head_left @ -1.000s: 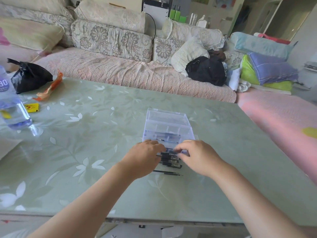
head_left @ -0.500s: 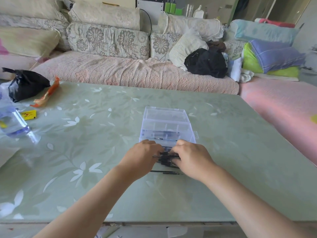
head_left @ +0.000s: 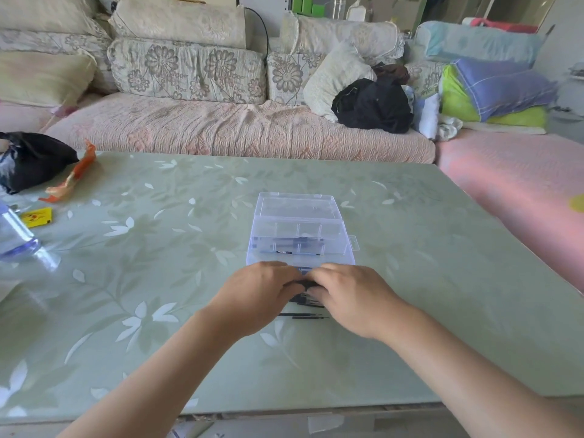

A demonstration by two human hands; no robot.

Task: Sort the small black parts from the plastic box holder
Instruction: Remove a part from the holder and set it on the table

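Sorting looks partway done: some dark pieces sit in a compartment of the clear plastic box holder (head_left: 300, 230) just beyond the knuckles, while the left hand (head_left: 257, 297) and right hand (head_left: 352, 295) meet, fingers curled on a bunch of small black parts (head_left: 302, 284) between them. They seem slim and stick-like, though blurred; two thin ones lie by the wrists.
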